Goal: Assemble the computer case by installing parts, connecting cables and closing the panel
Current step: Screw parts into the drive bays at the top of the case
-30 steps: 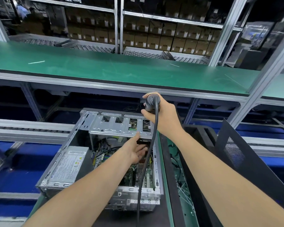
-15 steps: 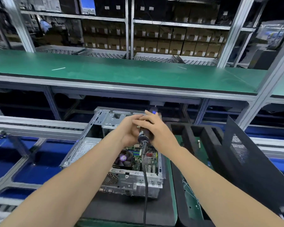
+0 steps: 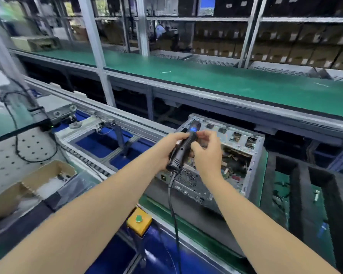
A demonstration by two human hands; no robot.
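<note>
Both hands are brought together on the electric screwdriver [image 3: 181,153]. The left hand [image 3: 165,147] wraps around the black body. The right hand [image 3: 205,157] pinches the front end with curled fingertips, beside the blue light. The tool is tilted, front end up and away from the person. Its cable [image 3: 173,210] hangs from the rear end, below the hands. The computer case [image 3: 238,155] lies open just beyond and right of the hands (circuit board visible inside) on the desk [image 3: 264,171]. A yellow button box [image 3: 139,221] sits below the left forearm
</note>
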